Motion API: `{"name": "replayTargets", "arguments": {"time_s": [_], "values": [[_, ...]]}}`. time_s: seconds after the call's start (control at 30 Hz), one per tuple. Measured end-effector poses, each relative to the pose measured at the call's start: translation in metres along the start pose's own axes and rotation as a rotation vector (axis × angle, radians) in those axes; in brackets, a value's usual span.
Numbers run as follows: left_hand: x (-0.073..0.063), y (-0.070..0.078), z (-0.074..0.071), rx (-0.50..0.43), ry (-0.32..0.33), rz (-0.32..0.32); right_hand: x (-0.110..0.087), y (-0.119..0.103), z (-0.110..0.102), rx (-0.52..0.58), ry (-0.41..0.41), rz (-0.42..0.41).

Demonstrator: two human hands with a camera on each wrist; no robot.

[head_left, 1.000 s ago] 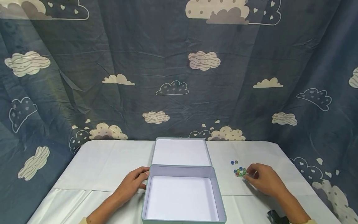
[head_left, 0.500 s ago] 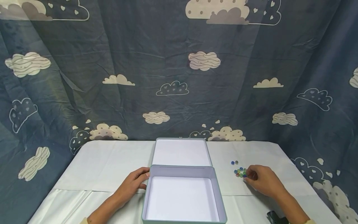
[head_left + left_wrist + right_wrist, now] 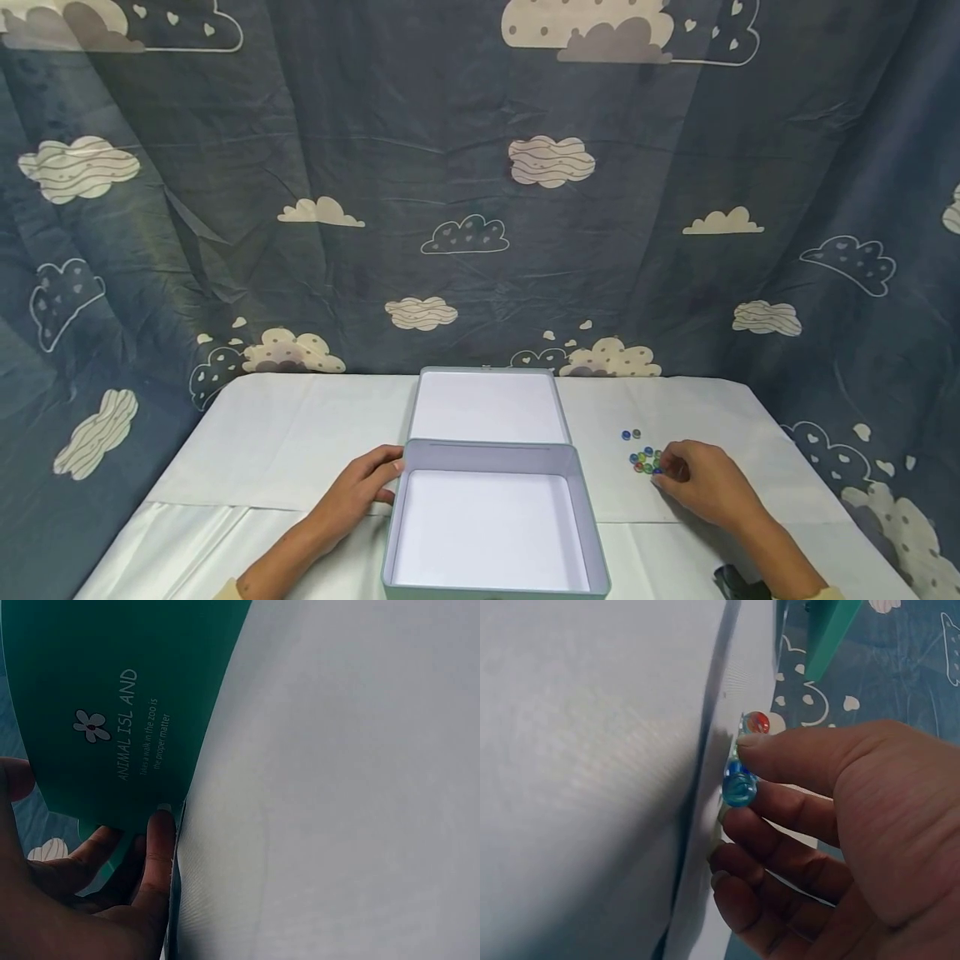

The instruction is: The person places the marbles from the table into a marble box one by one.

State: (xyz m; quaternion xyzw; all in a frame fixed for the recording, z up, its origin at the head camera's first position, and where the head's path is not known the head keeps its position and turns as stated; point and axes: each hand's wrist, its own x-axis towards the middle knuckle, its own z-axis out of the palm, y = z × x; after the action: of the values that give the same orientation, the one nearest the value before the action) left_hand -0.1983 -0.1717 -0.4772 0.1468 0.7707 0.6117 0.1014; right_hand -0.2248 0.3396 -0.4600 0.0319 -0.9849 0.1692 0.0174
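A green tin box [image 3: 591,533] with a pale inside stands in front of me, its hinged lid [image 3: 487,408] folded back flat on the table. My left hand [image 3: 360,487] grips the box at its back left corner, thumb on the printed green side wall [image 3: 97,697] in the left wrist view. To the right of the box my right hand [image 3: 708,483] is at a small cluster of glass marbles [image 3: 642,460], thumb and fingers curled at its near edge. In the right wrist view a teal marble [image 3: 739,790] sits between thumb and fingers, with a red marble [image 3: 757,722] beyond the thumb.
Two loose marbles [image 3: 631,434] lie just behind the cluster. A black object [image 3: 738,582] lies near the right forearm. The white-covered table [image 3: 300,433] ends at a dark cloth [image 3: 465,167] printed with clouds.
The right thumb and index finger have drawn closer together beside the cluster, and a blue marble now shows by the thumb tip. The left hand and box keep their place.
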Motion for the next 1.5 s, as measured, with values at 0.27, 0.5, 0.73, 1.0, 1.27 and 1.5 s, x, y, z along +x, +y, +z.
{"name": "replayTargets", "arguments": {"time_s": [0.27,0.5,0.73,1.0,1.27,1.5], "values": [[0.001,0.0,0.001,0.005,0.008,-0.007,-0.001,-0.003,0.004,0.005,0.022,0.015],[-0.001,0.0,0.004,0.013,0.053,-0.011,-0.001,-0.005,0.0,-0.006,0.033,0.004],[-0.005,-0.002,0.007,0.004,0.094,-0.011,-0.007,-0.01,-0.009,0.0,0.058,-0.042],[-0.007,-0.005,0.008,-0.005,0.081,0.005,-0.012,-0.02,-0.017,0.047,0.132,-0.124],[-0.005,-0.005,0.007,-0.003,0.065,0.011,-0.024,-0.045,-0.024,0.125,0.257,-0.296],[-0.004,-0.005,0.006,0.007,0.071,0.014,-0.032,-0.065,-0.028,0.157,0.302,-0.346]]}}
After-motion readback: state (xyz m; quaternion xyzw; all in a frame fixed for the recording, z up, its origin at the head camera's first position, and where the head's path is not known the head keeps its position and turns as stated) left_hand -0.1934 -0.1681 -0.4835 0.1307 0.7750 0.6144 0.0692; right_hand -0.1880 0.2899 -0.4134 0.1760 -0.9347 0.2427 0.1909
